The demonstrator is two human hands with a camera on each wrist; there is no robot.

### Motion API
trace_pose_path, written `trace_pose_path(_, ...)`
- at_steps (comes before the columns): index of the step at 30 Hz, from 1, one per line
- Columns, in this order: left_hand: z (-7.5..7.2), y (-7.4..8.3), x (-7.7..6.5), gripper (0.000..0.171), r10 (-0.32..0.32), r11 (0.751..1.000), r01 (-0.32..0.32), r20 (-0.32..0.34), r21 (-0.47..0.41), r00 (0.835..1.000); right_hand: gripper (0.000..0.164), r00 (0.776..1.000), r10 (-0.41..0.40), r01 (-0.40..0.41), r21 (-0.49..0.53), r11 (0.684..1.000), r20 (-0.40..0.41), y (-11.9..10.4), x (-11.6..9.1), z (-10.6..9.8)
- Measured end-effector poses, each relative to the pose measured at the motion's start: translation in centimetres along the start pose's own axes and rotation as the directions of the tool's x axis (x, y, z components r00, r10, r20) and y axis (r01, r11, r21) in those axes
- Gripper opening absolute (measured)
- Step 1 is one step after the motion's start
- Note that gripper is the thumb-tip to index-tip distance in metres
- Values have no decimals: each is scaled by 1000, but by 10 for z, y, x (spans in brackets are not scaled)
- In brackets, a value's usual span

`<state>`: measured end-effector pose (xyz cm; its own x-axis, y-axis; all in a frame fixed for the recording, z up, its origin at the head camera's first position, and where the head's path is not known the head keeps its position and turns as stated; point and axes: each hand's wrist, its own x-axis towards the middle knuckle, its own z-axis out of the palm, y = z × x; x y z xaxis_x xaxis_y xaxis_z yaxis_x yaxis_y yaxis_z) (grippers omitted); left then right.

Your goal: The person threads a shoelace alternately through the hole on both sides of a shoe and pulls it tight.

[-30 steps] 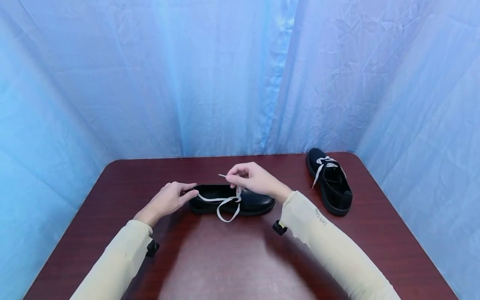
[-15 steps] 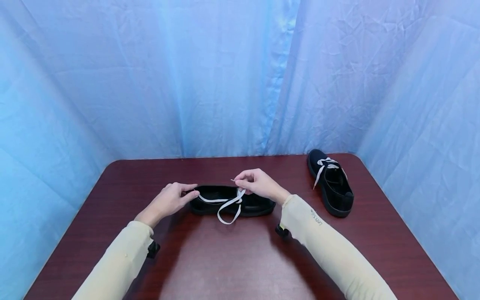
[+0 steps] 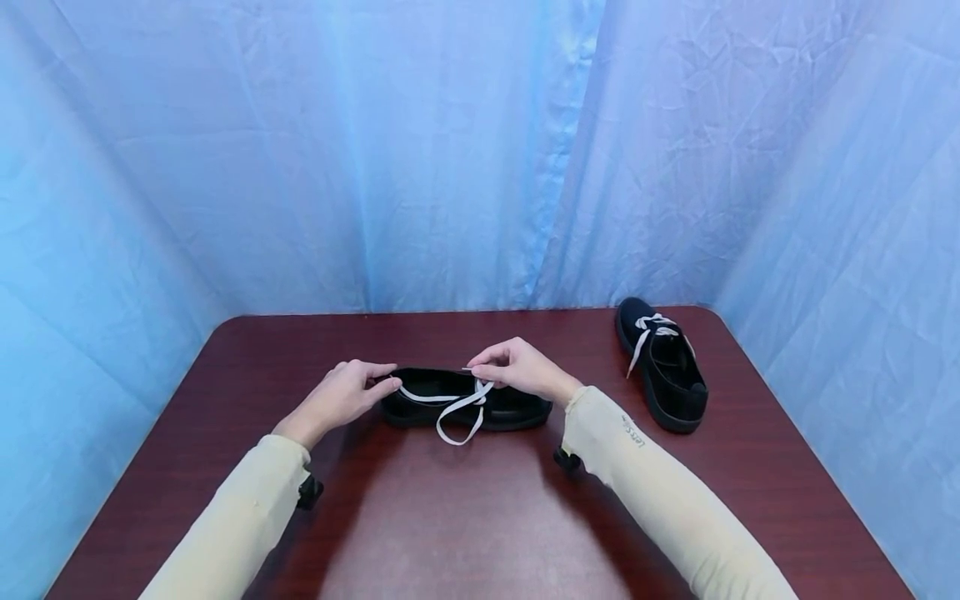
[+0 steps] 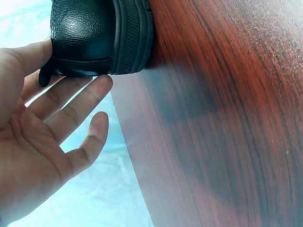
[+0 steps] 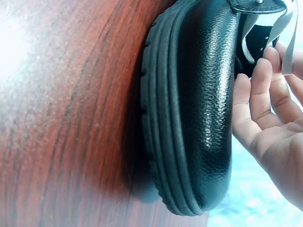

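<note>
A black leather shoe (image 3: 517,410) lies sideways across the table, toe to the right. My left hand (image 3: 341,400) holds its heel; in the left wrist view the thumb is at the collar and other fingers are behind the heel (image 4: 80,28). A white shoelace (image 3: 471,402) crosses the opening, with a loop hanging over the near side. My right hand (image 3: 513,371) pinches a lace end above the tongue, and its tip sticks out leftward. In the right wrist view, lace strands (image 5: 289,47) hang by the fingers. The exact pinch is partly hidden there.
A second black shoe (image 3: 671,383) with a white lace stands at the table's right back, its toe pointing away. The dark red wooden table (image 3: 450,517) is bordered by pale blue curtains (image 3: 450,167) behind and at both sides.
My right hand has shifted slightly right and lower, bringing the lace end closer to the shoe. The left hand stays at the heel, and the shoe has barely moved.
</note>
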<state>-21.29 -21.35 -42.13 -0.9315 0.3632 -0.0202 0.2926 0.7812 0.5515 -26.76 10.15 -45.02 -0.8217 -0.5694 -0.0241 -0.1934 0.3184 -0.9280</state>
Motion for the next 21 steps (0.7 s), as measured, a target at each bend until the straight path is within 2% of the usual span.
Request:
trace_pose_path(5, -1, 2, 1, 49, -4, 1000, 4, -3, 29, 1000, 21, 1000, -2, 2, -11, 1000, -8, 0, 1, 0)
trace_pose_path(8, -1, 9, 3, 47, 5, 995, -5, 2, 104, 1000, 20, 1000, -5, 4, -18, 1000, -14, 1, 1, -1)
trace_pose_path(10, -2, 18, 5, 44, 28, 981, -26, -8, 193, 1000, 19, 1000, -7, 7, -27, 1000, -16, 1, 1, -1)
trace_pose_path(12, -2, 28, 8, 41, 76, 955, -65, -26, 289, 997, 19, 1000, -12, 11, -41, 999, -16, 2, 2, -2)
trace_pose_path(15, 1, 48, 15, 38, 142, 916, -115, -42, 384, 989, 17, 1000, -20, 19, -81, 997, -17, 1, 3, -2)
trace_pose_path(17, 7, 60, 22, 37, 164, 903, -137, -34, 408, 986, 17, 999, -27, 25, -111, 993, -16, 0, 4, -2)
trace_pose_path(21, 17, 76, 34, 37, 175, 903, -160, -1, 398, 985, 14, 999, -38, 35, -140, 990, -18, -2, 5, 0)
